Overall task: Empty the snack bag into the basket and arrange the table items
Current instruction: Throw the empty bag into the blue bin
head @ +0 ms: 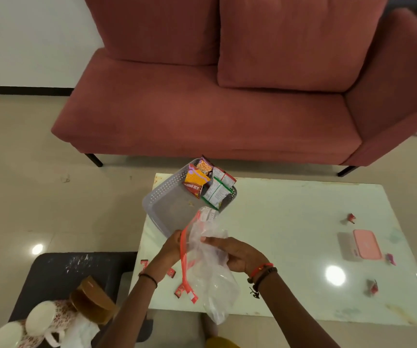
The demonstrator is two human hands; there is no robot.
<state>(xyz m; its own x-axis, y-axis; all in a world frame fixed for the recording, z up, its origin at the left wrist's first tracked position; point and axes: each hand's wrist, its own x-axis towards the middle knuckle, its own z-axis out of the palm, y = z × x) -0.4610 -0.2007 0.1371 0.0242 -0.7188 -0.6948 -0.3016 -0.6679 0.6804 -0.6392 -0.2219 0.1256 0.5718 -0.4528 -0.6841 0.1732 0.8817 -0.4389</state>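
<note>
Clear bag (210, 267) is hiding part of left hand (171, 248) & right-hand fingertips (208, 239). Small red bits (372, 287) well right of right hand (242, 256) are looking too blurry to ID. Cups (36, 322) left of hands are getting cut off by btm edge.

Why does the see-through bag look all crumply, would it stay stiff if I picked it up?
Probably not. The plastic bag sags and wrinkles between the left hand and right hand, so it is likely floppy. It looks nearly empty, so probably very light. Its thin, shiny film may slip unless you pinch the red strip.
</note>
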